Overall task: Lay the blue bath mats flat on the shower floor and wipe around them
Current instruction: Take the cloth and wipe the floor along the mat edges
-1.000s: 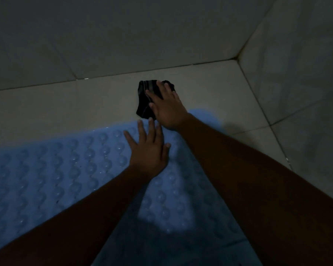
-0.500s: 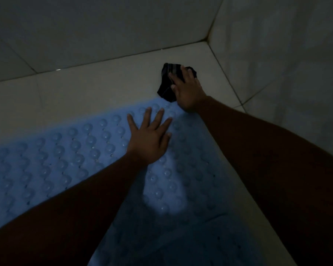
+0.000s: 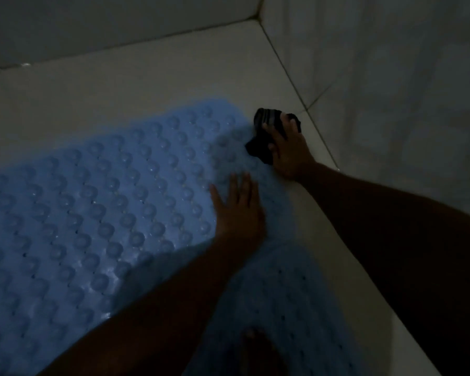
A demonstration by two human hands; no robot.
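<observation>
"Over at nine o'clock and across to the centre, what's already down?"

"A pale blue rubber bath mat with raised bubbles (image 3: 92,213) lies flat on the pale tiled shower floor (image 3: 120,85), its rounded end reaching toward twelve. A second blue mat dotted with small holes (image 3: 296,308) runs in shadow toward six. Whether the two overlap or only meet, I can't tell."

"So the laying is finished?"

"Nearly, I'd judge. Wiping is under way at the first mat's one o'clock corner. The floor strip along the grey tiled wall (image 3: 391,77), down toward five, looks left to do."

"And the hands?"

"The left hand (image 3: 239,213), just right of centre, is spread flat with fingers straight. It presses the bubbled surface and holds nothing. The right hand (image 3: 289,156), at one o'clock, grasps a dark striped bunched cloth (image 3: 266,123) and bears down on it. That cloth sits right at the mat's edge, partly on bare tile near the wall."
</observation>
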